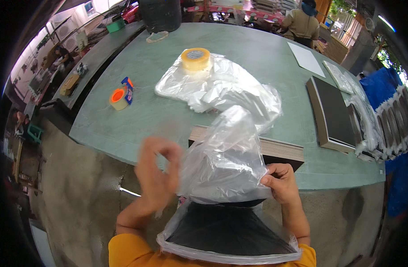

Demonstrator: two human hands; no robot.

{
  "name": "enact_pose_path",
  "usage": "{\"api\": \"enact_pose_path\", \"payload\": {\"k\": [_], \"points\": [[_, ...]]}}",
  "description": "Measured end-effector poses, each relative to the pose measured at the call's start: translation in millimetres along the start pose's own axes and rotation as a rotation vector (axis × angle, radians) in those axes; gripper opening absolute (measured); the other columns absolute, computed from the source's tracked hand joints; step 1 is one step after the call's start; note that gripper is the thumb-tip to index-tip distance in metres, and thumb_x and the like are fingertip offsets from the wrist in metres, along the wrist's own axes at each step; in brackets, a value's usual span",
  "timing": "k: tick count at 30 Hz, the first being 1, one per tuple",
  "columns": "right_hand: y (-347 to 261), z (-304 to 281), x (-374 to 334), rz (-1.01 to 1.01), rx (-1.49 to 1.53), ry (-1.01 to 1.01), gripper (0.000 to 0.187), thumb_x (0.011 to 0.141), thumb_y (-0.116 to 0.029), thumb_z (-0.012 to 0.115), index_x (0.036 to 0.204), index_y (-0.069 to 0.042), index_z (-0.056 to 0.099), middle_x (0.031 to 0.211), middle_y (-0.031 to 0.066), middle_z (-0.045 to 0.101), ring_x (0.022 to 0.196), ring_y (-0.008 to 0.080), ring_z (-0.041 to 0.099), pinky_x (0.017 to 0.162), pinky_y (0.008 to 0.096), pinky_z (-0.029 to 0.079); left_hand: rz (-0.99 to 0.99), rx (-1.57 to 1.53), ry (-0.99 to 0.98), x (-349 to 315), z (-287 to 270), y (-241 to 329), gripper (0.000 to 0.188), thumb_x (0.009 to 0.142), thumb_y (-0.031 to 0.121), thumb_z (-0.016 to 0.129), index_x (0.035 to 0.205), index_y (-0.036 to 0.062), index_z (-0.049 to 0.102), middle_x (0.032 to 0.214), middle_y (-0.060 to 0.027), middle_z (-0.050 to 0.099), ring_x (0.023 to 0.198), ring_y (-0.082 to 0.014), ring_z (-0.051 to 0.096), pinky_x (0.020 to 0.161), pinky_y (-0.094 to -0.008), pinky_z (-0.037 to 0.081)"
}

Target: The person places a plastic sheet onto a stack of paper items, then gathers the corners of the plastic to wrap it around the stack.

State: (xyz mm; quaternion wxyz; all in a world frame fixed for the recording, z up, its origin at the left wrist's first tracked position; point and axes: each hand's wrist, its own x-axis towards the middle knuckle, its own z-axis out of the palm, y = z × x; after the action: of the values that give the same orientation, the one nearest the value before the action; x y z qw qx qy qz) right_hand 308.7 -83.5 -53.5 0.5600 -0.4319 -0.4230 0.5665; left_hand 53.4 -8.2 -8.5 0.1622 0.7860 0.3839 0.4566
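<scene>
A clear plastic bag (224,164) bulges in front of me, around a black flat panel (226,229) that lies against my body. My right hand (280,182) pinches the bag's right edge between thumb and fingers. To the left of the bag is my left hand (158,171), raised and curled. Motion smears its fingers, so whether they touch the plastic does not show. Behind the bag, a stack of thin boards (281,149) with a black face sits at the table's near edge, partly covered by the plastic.
The green table (137,120) holds a pile of clear plastic bags (239,84) with a yellowish tape roll (196,60) on top. A tape dispenser (122,95) stands left. At right lie a black-topped board stack (332,113) and wrapped packs (368,120). A person (301,24) is beyond.
</scene>
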Motion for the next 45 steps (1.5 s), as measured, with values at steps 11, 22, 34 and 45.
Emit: {"api": "enact_pose_path", "payload": {"k": [11,22,34,45], "points": [[14.9,-41.0,-48.1,-0.147,0.417,0.233,0.023,0.079,-0.021,0.058,0.087,-0.001,0.049,0.087,0.014,0.056,0.073,0.0244,0.058,0.064,0.0385,0.048,-0.602,-0.392,0.01,-35.9,-26.8,-109.0,0.021,0.072,-0.003,0.05,0.091,0.0014,0.057,0.085,-0.003,0.057,0.077,-0.0129,0.052,0.069,-0.0263,0.043],[11.9,36.2,-3.9,-0.108,0.319,-0.059,0.034,0.075,-0.028,0.065,0.095,-0.007,0.047,0.081,0.0042,0.053,0.076,0.015,0.053,0.061,0.0298,0.048,0.005,-0.633,-0.521,-3.7,38.4,32.3,0.025,0.074,0.023,0.063,0.083,0.0022,0.052,0.072,-0.0116,0.054,0.068,-0.0243,0.055,0.061,-0.0332,0.042],[0.8,2.8,-15.7,-0.357,-0.296,-0.137,0.04,0.072,-0.035,0.067,0.085,-0.001,0.049,0.073,0.0092,0.047,0.065,0.016,0.048,0.058,0.0264,0.04,0.325,-0.409,0.058,7.6,1.0,36.7,0.033,0.075,0.027,0.062,0.093,0.0017,0.05,0.075,-0.0111,0.056,0.069,-0.0248,0.057,0.062,-0.0332,0.046],[-38.3,28.7,-12.2,-0.622,-0.677,-0.392,0.03,0.082,-0.032,0.052,0.08,-0.003,0.051,0.078,0.0081,0.052,0.068,0.0175,0.049,0.064,0.029,0.043,0.141,-0.56,-0.813,9.8,42.0,53.4,0.029,0.084,0.029,0.05,0.08,0.0002,0.051,0.071,-0.0167,0.053,0.063,-0.0317,0.052,0.055,-0.0357,0.041]]}}
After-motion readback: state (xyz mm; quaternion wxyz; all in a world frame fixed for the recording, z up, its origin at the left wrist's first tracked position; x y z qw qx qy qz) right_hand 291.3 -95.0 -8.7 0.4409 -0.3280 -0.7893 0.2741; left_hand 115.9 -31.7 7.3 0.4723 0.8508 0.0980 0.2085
